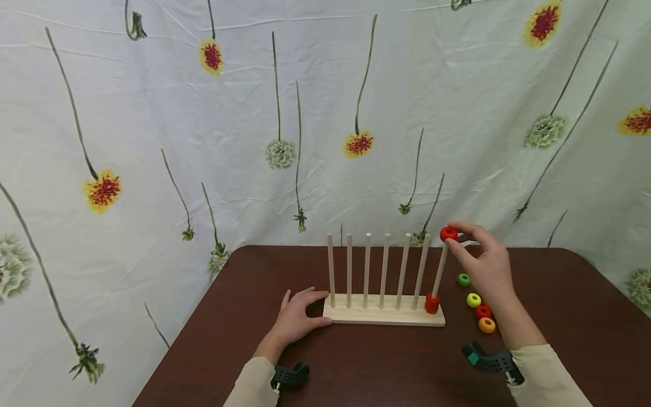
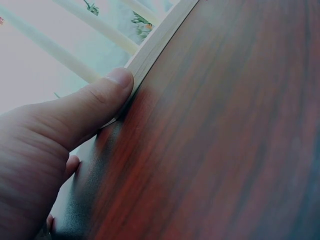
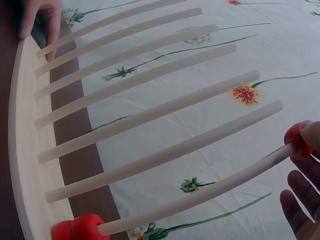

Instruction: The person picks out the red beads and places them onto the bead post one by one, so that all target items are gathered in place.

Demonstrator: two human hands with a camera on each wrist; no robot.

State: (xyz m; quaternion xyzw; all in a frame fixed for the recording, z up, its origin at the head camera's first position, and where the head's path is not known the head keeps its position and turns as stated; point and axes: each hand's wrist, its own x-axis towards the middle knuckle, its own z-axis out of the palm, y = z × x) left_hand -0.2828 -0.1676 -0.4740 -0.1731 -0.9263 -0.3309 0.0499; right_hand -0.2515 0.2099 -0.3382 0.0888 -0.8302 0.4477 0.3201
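Observation:
A wooden peg stand (image 1: 383, 317) with a row of upright pegs stands on the table. My left hand (image 1: 294, 323) grips its left end, thumb at the front edge and fingertip at the back; in the left wrist view the thumb (image 2: 95, 102) presses on the base. Between thumb and fingers, my right hand (image 1: 489, 270) pinches a red bead (image 1: 447, 233) at the tip of the rightmost peg (image 3: 200, 198). In the right wrist view that bead (image 3: 294, 137) meets the peg end. Two red beads (image 1: 432, 303) sit stacked at the same peg's foot.
Right of the stand lie loose beads: a green one (image 1: 463, 280), a yellow one (image 1: 473, 300), an orange one (image 1: 486, 325) and red ones (image 1: 482, 312), partly behind the right forearm. A flower-printed cloth (image 1: 325, 124) hangs behind the dark brown table (image 1: 376, 362).

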